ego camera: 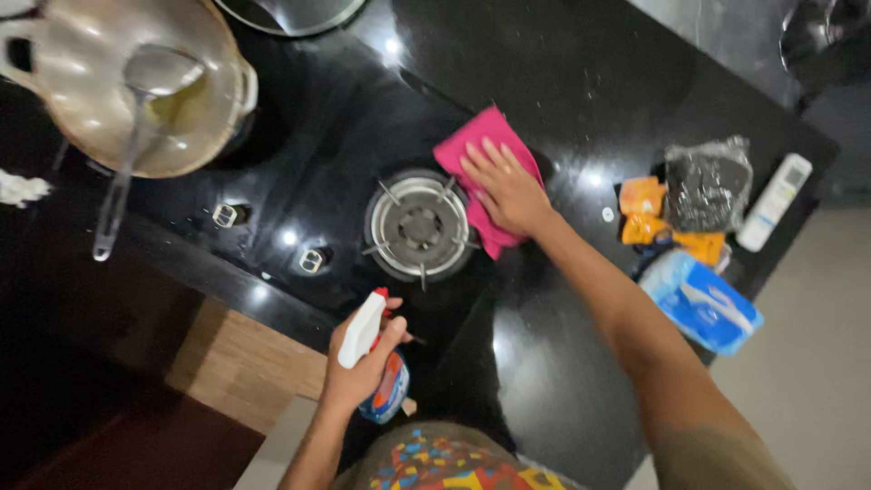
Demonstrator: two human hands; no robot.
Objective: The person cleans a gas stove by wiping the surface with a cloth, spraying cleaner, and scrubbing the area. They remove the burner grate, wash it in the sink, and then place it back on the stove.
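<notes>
From my remote seat I see the right hand (504,186) spread flat, fingers open, palm pressing a bright pink, soft, crumpled cleaning cloth (485,154) against the glossy black glass hob (318,172). The cloth lies just at the two o'clock side of the round steel gas burner ring (419,227), touching its edge; one pointed corner sticks out past the fingertips toward twelve o'clock, and a strip of it shows below the wrist toward six o'clock. The left hand (363,363) is closed around a spray bottle with a white trigger head, red nozzle tip and blue-orange body (376,363), held at six o'clock of the burner, over the front edge of the black worktop (544,363). At ten o'clock a large steel pot with a ladle standing in yellowish liquid (136,82) sits on the hob. Two small square control knobs (311,260) lie at nine o'clock of the burner. Well apart at three o'clock, on the worktop, lie orange packets (642,209), a clear bag of dark contents (708,181), a white slim remote-like bar (774,201) and a blue plastic packet (703,304).
</notes>
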